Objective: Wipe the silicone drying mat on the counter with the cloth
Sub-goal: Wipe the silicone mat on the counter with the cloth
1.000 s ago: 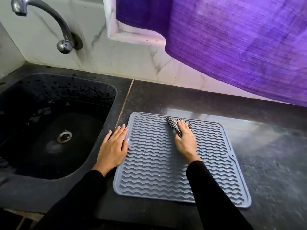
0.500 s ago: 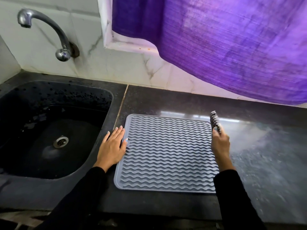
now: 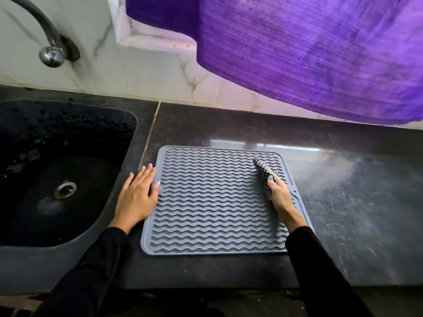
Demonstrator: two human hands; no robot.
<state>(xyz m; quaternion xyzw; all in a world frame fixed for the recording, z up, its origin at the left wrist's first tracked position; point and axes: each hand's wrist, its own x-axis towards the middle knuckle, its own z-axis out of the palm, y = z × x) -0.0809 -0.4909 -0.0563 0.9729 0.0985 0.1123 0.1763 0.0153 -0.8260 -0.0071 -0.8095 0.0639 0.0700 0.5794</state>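
Note:
A grey silicone drying mat (image 3: 212, 202) with wavy ridges lies flat on the dark counter (image 3: 354, 225). My right hand (image 3: 280, 195) is at the mat's right side, closed around a bunched black-and-white checked cloth (image 3: 263, 170) that presses on the ridges near the far right corner. My left hand (image 3: 137, 195) lies flat with fingers spread on the counter, its thumb and fingertips resting on the mat's left edge.
A black sink (image 3: 57, 175) with a metal drain sits left of the mat, under a curved tap (image 3: 49, 54). A purple curtain (image 3: 309, 49) hangs over the white tiled wall behind. The counter's front edge runs just below the mat.
My right hand carried the cloth from the mat's far middle out to the right edge, then back onto the mat near its far right corner. The left hand stayed put.

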